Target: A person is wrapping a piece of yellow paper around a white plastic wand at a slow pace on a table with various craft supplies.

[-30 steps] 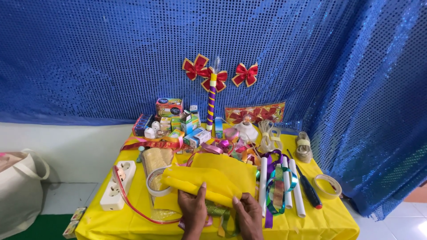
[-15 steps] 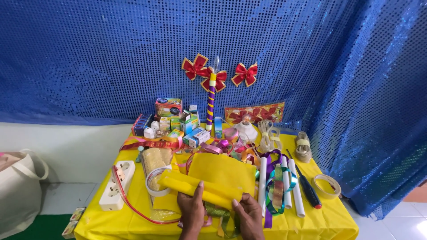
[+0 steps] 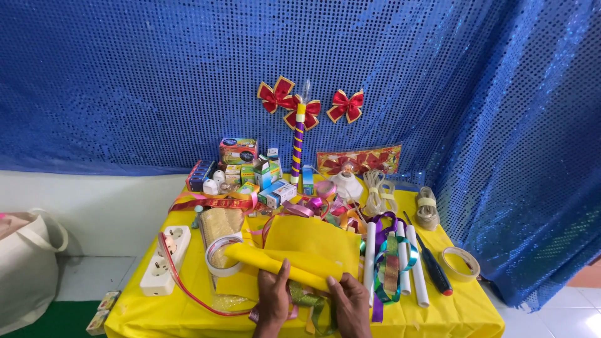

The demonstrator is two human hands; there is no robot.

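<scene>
A folded yellow sheet of paper or felt [image 3: 307,247] lies in the middle of the yellow-covered table [image 3: 457,310]. My left hand [image 3: 274,300] presses its fingers on the sheet's near rolled edge. My right hand [image 3: 350,303] touches the same edge further right, thumb toward the sheet. Under both hands lies green and gold ribbon [image 3: 307,297]. A roll of clear tape [image 3: 220,255] stands just left of the sheet.
A white power strip [image 3: 164,260] with a red cord lies at the left. White tubes [image 3: 413,263], a ribbon ring [image 3: 391,269], a screwdriver [image 3: 432,266] and a tape roll [image 3: 460,263] lie at the right. Small boxes [image 3: 247,169], a striped stick [image 3: 298,147] and red bows [image 3: 347,105] stand behind. A cloth bag [image 3: 25,263] sits on the floor.
Both hands have shifted slightly on the sheet's near edge, folding or rolling it a little more; the view has barely changed.
</scene>
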